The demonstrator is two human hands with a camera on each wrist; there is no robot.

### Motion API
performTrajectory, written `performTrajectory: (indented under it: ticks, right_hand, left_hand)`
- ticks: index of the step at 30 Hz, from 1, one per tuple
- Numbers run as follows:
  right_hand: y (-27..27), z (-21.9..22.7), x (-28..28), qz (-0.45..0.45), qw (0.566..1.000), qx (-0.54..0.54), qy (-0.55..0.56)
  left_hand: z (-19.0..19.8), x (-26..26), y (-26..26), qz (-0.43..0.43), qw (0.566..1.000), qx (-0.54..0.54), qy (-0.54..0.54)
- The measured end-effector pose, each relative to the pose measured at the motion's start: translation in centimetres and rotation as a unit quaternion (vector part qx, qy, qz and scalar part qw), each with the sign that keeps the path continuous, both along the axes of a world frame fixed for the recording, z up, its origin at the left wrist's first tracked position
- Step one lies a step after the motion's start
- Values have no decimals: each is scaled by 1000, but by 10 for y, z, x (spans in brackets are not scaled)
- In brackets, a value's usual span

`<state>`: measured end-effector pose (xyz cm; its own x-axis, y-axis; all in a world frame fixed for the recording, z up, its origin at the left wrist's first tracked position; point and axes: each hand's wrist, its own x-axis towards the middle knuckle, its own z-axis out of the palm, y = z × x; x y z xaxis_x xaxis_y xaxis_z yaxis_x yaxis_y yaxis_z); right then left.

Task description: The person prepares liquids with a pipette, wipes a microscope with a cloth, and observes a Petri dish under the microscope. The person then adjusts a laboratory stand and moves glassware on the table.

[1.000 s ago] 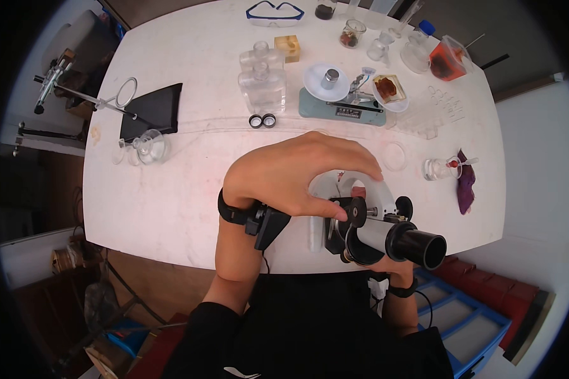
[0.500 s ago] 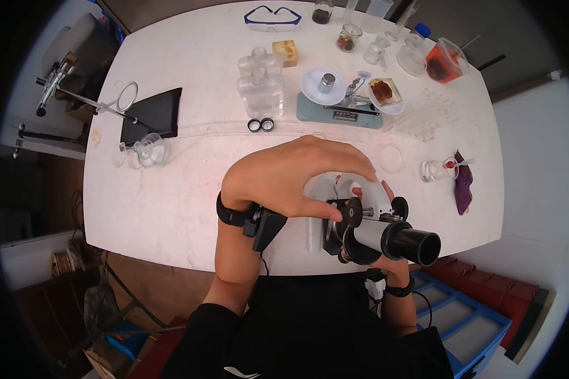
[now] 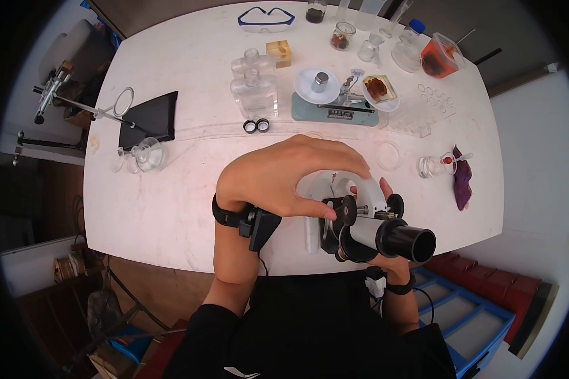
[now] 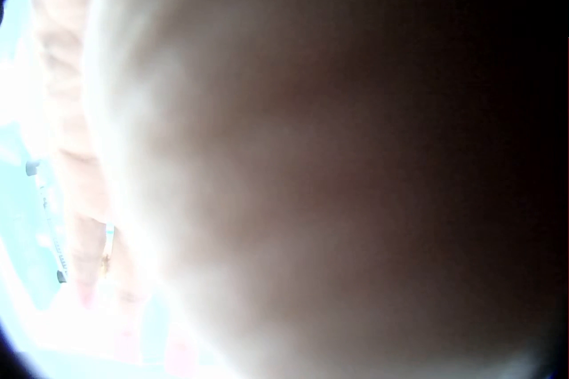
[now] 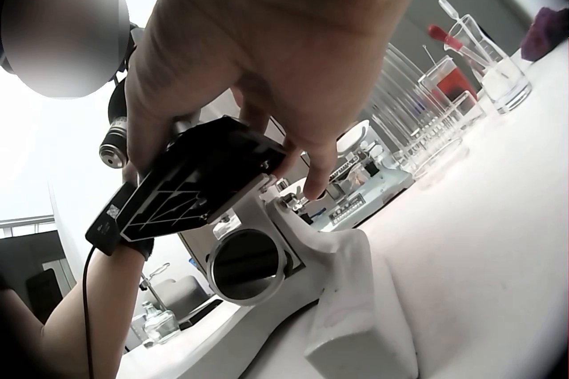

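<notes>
A white microscope (image 3: 367, 234) with a black eyepiece tube (image 3: 414, 243) stands at the near edge of the table, the eyepiece towards the person. My left hand (image 3: 284, 174) arches over it from the left in the head view. Its thumb lies at the black focus knob (image 3: 346, 210), and its fingers reach round the far side of the arm. Low on the right side, my right hand (image 3: 391, 264) curls round the microscope, partly hidden by the tube. In the right wrist view the round mirror (image 5: 246, 265) shows below that hand. The left wrist view is mostly blurred palm.
Beyond the hands are a balance (image 3: 335, 114), clear bottles (image 3: 254, 95), two black caps (image 3: 256, 126) and goggles (image 3: 265, 19). To the right stand a beaker (image 3: 430, 167) and a purple lump (image 3: 462, 183). A ring stand (image 3: 101, 112) and a flask (image 3: 150, 153) are at the left.
Fingertips of my right hand have come into sight beyond the right side of the microscope's arm. My left hand keeps its hold. The head view has shifted slightly.
</notes>
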<state>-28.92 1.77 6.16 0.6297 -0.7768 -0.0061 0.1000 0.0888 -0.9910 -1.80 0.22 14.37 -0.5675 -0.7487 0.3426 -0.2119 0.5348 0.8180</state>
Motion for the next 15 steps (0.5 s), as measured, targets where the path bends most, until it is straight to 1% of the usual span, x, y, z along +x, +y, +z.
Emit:
performTrajectory:
  ticks: [2, 4, 5, 7, 8, 10, 11, 13, 15]
  right_hand:
    - [-1, -1, -2, 5, 1000, -19, 7]
    - [-4, -4, -8, 49, 998, 39, 13]
    - [-4, -4, -8, 49, 998, 39, 14]
    - [-5, -2, -8, 59, 997, -29, 44]
    - [-4, -1, -7, 60, 997, -28, 45]
    - [-2, 1, -5, 37, 998, 52, -9]
    - [-2, 1, -4, 38, 998, 52, -8]
    - [-4, 1, -5, 58, 998, 12, -23]
    - [-5, 1, -5, 60, 998, 8, -17]
  left_hand:
    - [-1, 0, 1, 3, 1000, -3, -2]
    - [-1, 0, 1, 6, 1000, -6, -3]
    - [-2, 0, 1, 7, 1000, -10, -3]
    - [-2, 0, 2, 9, 1000, -14, -2]
    - [-2, 0, 2, 7, 1000, -11, 0]
    - [-2, 0, 1, 5, 1000, -7, 3]
    - [-3, 0, 1, 2, 1000, -10, 7]
    - [-3, 1, 0, 0, 1000, -13, 11]
    - [-3, 1, 0, -7, 1000, -10, 16]
